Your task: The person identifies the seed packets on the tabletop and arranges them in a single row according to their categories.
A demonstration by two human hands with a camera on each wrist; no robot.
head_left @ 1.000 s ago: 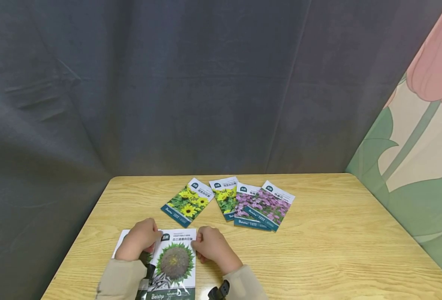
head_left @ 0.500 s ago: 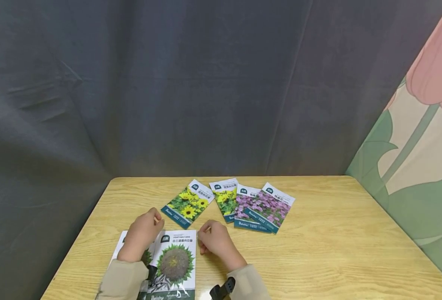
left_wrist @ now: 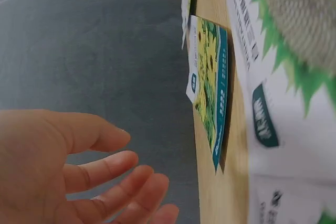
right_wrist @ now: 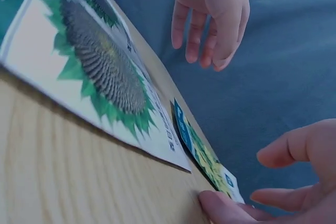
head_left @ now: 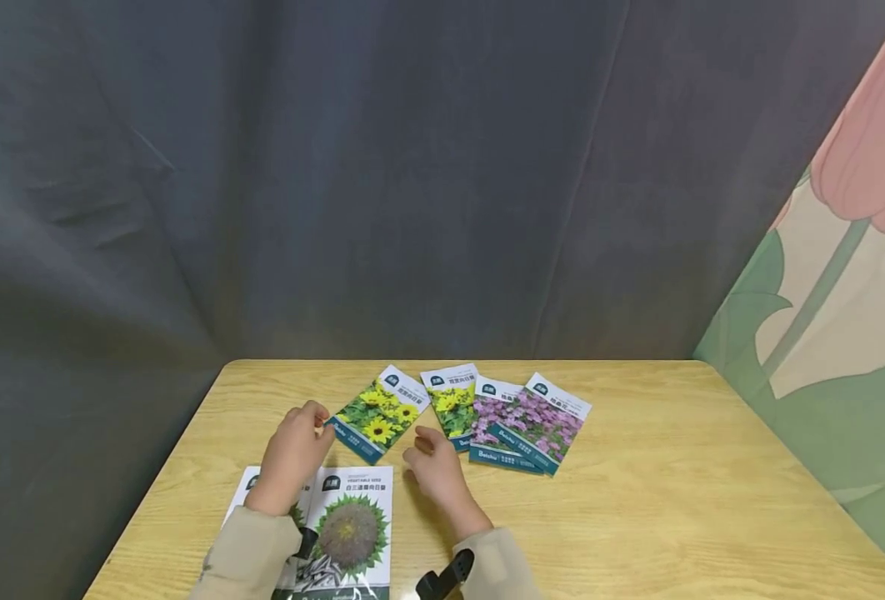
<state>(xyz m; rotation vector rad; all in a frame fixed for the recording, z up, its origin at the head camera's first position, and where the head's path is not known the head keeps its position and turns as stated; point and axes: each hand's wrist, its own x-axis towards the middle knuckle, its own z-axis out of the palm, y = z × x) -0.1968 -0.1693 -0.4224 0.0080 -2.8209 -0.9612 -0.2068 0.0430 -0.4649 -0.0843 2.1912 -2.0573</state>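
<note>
In the head view my left hand [head_left: 292, 454] hovers beside the lower left corner of a seed packet with yellow flowers [head_left: 382, 414]. The left wrist view shows that hand's fingers [left_wrist: 113, 174] spread and holding nothing, apart from the packet. My right hand [head_left: 440, 477] is just below the gap between this packet and a second yellow-flower packet [head_left: 452, 400]. Its thumb and fingers are parted with nothing between them in the right wrist view. Nearer me lies a larger sunflower seed packet [head_left: 352, 529], overlapping another large packet [head_left: 238, 492] that my left forearm partly hides.
Two seed packets with pink flowers overlap to the right, one on top [head_left: 543, 422] and one beneath [head_left: 493, 456]. They touch the second yellow-flower packet. The wooden table [head_left: 675, 500] ends at a dark curtain [head_left: 427, 183]. A tulip-patterned cloth [head_left: 825, 333] hangs on the right.
Both hands have left the top edge of the large sunflower packet and moved forward toward the first yellow-flower packet. The packets stay where they lay.
</note>
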